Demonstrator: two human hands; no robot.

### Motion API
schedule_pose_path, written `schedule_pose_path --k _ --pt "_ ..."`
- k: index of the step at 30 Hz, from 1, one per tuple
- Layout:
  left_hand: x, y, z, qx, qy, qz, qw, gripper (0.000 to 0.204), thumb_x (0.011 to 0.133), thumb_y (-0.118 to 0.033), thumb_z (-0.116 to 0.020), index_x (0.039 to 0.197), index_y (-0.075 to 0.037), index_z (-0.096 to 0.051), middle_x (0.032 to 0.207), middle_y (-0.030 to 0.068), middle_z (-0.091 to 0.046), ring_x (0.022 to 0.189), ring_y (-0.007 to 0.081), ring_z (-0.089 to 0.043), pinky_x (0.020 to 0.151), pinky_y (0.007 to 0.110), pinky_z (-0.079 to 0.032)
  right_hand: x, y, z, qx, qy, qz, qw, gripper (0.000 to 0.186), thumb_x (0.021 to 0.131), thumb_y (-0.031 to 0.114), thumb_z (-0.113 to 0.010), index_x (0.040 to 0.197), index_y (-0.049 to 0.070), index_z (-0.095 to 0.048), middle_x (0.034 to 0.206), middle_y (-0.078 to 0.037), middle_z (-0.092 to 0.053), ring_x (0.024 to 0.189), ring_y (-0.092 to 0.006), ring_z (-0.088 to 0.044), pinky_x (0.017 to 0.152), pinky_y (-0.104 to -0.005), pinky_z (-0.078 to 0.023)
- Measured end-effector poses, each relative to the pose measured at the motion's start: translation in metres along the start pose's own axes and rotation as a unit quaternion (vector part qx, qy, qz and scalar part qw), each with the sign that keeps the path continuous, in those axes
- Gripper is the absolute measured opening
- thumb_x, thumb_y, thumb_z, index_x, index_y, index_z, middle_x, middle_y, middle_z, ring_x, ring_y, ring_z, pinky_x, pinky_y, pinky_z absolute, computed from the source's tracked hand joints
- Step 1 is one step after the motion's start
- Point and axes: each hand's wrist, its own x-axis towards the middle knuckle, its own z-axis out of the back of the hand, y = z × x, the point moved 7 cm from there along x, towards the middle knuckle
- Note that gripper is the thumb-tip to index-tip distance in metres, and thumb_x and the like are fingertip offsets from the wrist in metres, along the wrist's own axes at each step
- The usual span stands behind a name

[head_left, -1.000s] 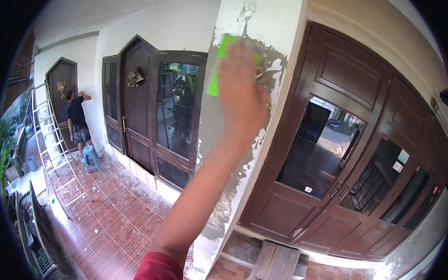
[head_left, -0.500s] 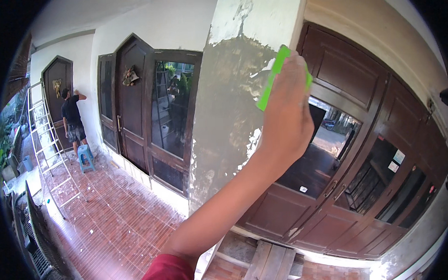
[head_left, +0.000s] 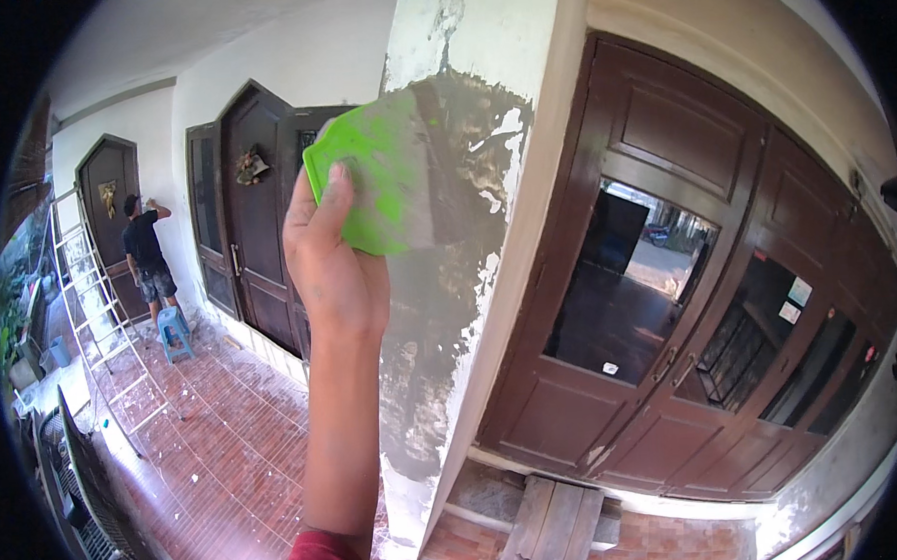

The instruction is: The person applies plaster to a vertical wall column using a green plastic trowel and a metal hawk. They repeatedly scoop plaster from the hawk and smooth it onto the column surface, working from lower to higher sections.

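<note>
In the upper middle of the frame, the left hand (head_left: 338, 270) has its fingers (head_left: 300, 204) clamped on a gray-smeared green scraper (head_left: 384, 183), in front of a patchy gray-and-white pillar (head_left: 436, 331); whether the two touch, I cannot tell. Toward the left edge, a person (head_left: 147, 251) in dark clothes stands beside a blue stool (head_left: 176, 334) and a ladder (head_left: 100, 305).

Your single wide fisheye view looks forward and slightly down from the left side of your head, past your near left hand (head_left: 336, 265) to the pillar (head_left: 426, 331), taking in far tiled floor (head_left: 215, 425) leftward, brown doors (head_left: 564, 410) rightward.
</note>
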Motion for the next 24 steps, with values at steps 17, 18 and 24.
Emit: schedule_pose_path --k 17,18,24 --pt "0.019 0.094 -0.128 0.522 0.111 -0.316 0.785 0.059 0.086 -0.001 -0.05 0.142 0.007 -0.034 0.149 0.0303 -0.03 0.14 0.0456 -0.026 0.115 0.056 -0.02 0.003 0.017 0.021 -0.172 -0.053 0.073 0.981 0.053 0.087 0.071 -0.045 0.104 0.022 -0.055 0.049 -0.009 -0.053 0.025 -0.0212 -0.036 0.022 -0.034 -0.031" --pt "0.011 0.091 -0.132 0.519 0.128 -0.31 0.787 0.061 0.084 0.0 -0.05 0.142 0.007 -0.034 0.149 0.0308 -0.029 0.14 0.0457 -0.026 0.115 0.056 -0.02 0.003 0.02 0.023 -0.209 -0.057 0.088 0.972 0.054 0.088 0.072 -0.044 0.104 0.022 -0.055 0.05 -0.009 -0.053 0.025 -0.0221 -0.037 0.022 -0.0348 -0.031" --pt "-0.05 0.059 -0.113 0.392 0.231 -0.302 0.838 0.066 0.077 0.011 -0.049 0.141 0.005 -0.039 0.144 0.0276 -0.039 0.135 0.0446 -0.036 0.112 0.054 -0.029 0.007 0.001 0.011 -0.049 0.086 -0.066 0.993 0.06 0.088 0.074 -0.037 0.104 0.019 -0.055 0.051 -0.01 -0.055 0.027 -0.0252 -0.039 0.023 -0.0388 -0.034"
